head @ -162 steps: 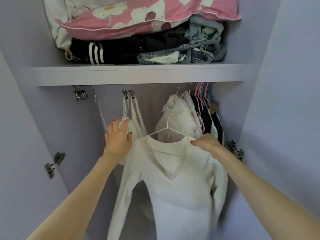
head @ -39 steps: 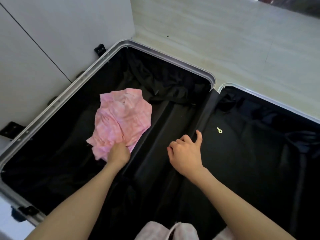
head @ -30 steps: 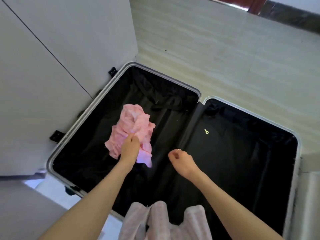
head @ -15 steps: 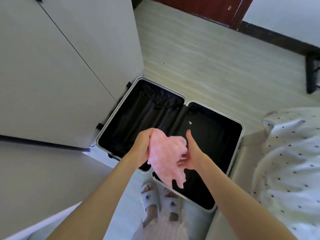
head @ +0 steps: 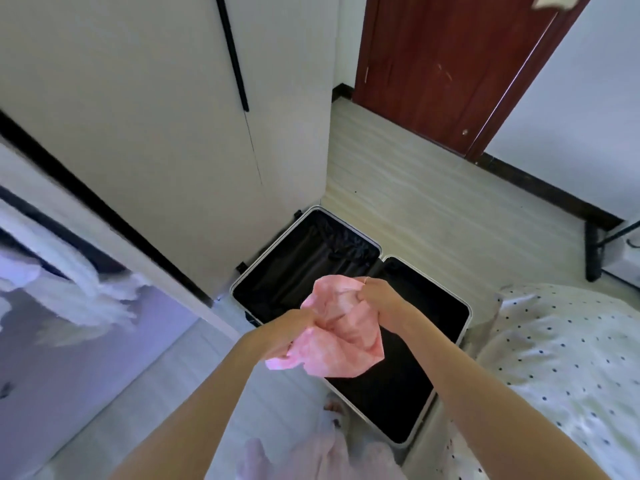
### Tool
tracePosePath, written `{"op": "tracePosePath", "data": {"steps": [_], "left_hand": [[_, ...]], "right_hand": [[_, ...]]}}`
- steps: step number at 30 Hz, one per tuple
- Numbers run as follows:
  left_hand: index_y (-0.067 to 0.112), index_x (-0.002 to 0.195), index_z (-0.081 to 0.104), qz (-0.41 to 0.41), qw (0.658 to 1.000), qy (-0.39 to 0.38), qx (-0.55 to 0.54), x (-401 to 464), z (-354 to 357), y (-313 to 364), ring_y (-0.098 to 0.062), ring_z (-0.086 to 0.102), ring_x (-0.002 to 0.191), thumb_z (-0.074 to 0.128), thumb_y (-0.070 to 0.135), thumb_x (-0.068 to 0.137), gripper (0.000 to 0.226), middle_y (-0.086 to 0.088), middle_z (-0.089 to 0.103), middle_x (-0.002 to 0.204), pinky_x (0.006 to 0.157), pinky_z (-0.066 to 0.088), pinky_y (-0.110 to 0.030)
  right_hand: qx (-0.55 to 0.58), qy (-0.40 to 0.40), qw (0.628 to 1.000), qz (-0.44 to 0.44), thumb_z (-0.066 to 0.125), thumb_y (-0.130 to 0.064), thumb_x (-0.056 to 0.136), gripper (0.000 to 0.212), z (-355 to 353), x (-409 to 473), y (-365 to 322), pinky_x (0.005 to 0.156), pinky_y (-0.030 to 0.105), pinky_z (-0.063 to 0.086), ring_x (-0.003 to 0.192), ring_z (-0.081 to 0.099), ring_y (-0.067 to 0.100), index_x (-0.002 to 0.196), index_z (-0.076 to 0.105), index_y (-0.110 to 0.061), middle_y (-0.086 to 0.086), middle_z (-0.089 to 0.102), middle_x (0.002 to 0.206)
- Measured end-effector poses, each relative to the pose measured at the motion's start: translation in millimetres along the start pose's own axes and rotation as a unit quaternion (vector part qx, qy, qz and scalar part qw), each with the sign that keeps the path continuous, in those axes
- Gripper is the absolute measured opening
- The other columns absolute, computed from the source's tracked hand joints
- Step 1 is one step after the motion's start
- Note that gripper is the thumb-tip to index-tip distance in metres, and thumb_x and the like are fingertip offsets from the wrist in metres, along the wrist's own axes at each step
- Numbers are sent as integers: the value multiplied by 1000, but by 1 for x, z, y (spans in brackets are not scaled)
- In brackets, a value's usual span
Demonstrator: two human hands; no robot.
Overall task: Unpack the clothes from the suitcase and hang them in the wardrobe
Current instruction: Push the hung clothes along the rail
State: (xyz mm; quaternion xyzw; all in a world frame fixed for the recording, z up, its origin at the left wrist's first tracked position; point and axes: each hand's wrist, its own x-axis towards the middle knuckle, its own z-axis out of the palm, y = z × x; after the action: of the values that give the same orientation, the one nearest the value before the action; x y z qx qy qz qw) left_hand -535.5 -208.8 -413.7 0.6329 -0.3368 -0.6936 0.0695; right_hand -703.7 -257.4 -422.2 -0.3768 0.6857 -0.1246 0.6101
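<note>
**Both hands hold a pink garment above the open suitcase**

The fingers of the left hand (head: 304,322) curl into the crumpled pink garment (head: 341,336) at its near-left side, and the fingers of the right hand (head: 375,294) are closed round a bunch of the same cloth at its far top edge. The garment hangs between the two hands in mid-air, its loose lower corner drooping to the near right.

Below and beyond it the suitcase (head: 464,327) lies open flat on the pale floor (head: 433,202), both black-lined halves showing no clothes. Its far-left corner sits against the closed cream wardrobe doors (head: 156,116). At the left, blurred white clothing (head: 83,299) hangs inside the open lilac wardrobe section. A bed with dotted bedding (head: 554,358) stands at the right, and a dark red door (head: 450,64) at the far side.
</note>
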Motion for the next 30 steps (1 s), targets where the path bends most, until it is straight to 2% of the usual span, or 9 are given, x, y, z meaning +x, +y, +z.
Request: {"op": "tracePosePath", "data": {"steps": [2, 7, 11, 14, 16, 18, 22, 26, 30], "left_hand": [[10, 109, 60, 5, 999, 6, 54, -32, -10, -17, -21, 57, 101, 44, 24, 93, 26, -4, 62, 108, 85, 47, -33], [14, 121, 45, 67, 983, 75, 154, -86, -40, -79, -20, 54, 93, 41, 9, 93, 28, -9, 54, 113, 73, 45, -27], [27, 138, 31, 127, 959, 164, 194, -134, -65, -129, -23, 52, 110, 60, 35, 88, 59, -7, 45, 127, 86, 41, -25], [19, 119, 52, 143, 954, 208, 161, -153, -86, -155, -27, 59, 104, 64, 60, 76, 61, -9, 58, 120, 88, 47, -32], [11, 105, 60, 145, 936, 290, 139, -172, -104, -173, -31, 62, 99, 57, 38, 89, 31, -13, 64, 110, 86, 50, -35], [10, 94, 59, 140, 910, 374, 113, -197, -126, -192, -32, 65, 85, 49, 18, 93, 13, -19, 66, 100, 80, 53, -36], [5, 94, 56, 131, 853, 501, 63, -248, -172, -219, -34, 64, 72, 49, 8, 88, 10, -20, 65, 88, 74, 53, -39], [2, 101, 56, 125, 786, 602, 53, -289, -211, -238, -34, 54, 87, 48, 7, 88, 17, -13, 50, 102, 78, 41, -35], [-1, 97, 57, 86, 743, 664, 8, -309, -247, -256, -37, 53, 90, 43, 2, 88, 17, -19, 55, 104, 78, 40, -37]], "right_hand": [[-60, -25, 998, -27, 42, 6, 87, 32, 15, -25, -7, 68, 25, 44, 73, 49, 13, 83, 52, -24, -3, 48, 80], [-205, -94, 972, -62, 41, 4, 76, 26, 66, -97, -21, 54, 28, 31, 55, 41, 16, 64, 51, -17, 5, 46, 64], [-251, -152, 944, -149, 42, 5, 80, 26, 129, -153, -40, 49, 18, 26, 48, 35, 5, 59, 43, -10, -11, 40, 47], [-255, -193, 924, -212, 41, 5, 79, 20, 176, -177, -55, 56, 24, 24, 64, 33, 12, 71, 50, -11, 0, 38, 65], [-251, -178, 917, -255, 39, 8, 81, 33, 204, -191, -66, 60, 16, 35, 66, 48, 5, 80, 66, -11, 1, 58, 77], [-284, -149, 896, -306, 38, 9, 82, 42, 231, -199, -77, 79, 13, 44, 89, 61, 3, 102, 71, -8, 4, 68, 104], [-466, -49, 805, -364, 41, 2, 85, 45, 275, -196, -87, 100, 27, 40, 122, 50, 24, 122, 60, -15, 7, 55, 132], [-536, 13, 731, -422, 47, -1, 83, 43, 321, -191, -100, 98, 32, 42, 121, 50, 29, 124, 57, -10, 12, 55, 129], [-517, 44, 739, -429, 48, -1, 82, 34, 357, -181, -123, 87, 35, 45, 113, 51, 34, 114, 57, -4, 14, 53, 117]]}}
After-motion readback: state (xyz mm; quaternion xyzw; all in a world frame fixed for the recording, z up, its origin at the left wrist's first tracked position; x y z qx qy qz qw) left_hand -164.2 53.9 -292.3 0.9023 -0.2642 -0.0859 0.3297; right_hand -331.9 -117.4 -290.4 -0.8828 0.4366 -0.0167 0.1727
